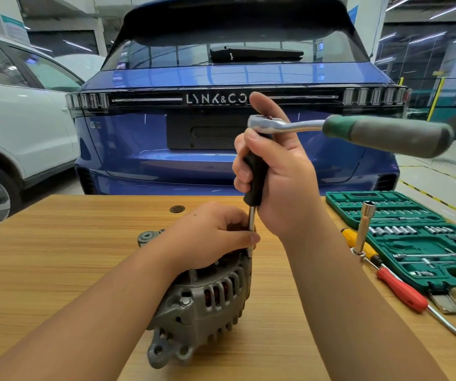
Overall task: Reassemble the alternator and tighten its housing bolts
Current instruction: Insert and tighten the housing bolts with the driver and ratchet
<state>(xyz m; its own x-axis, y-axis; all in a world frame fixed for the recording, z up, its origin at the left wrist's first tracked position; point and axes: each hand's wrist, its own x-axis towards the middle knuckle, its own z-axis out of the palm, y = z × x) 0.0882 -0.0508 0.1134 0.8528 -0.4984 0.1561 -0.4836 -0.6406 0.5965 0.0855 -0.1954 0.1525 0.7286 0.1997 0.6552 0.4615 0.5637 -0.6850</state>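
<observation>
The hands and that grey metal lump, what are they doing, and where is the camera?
The camera sits on the person's head, looking down at their own hands. The ribbed grey metal alternator, a car part, stands on the wooden table. The left hand steadies it and pinches the thin steel extension bar. The right hand grips the bar's black handle, topped by a silver ratchet wrench with a green and grey grip. To the right lie a green socket tool case and a red-handled screwdriver. Behind is a blue car.
</observation>
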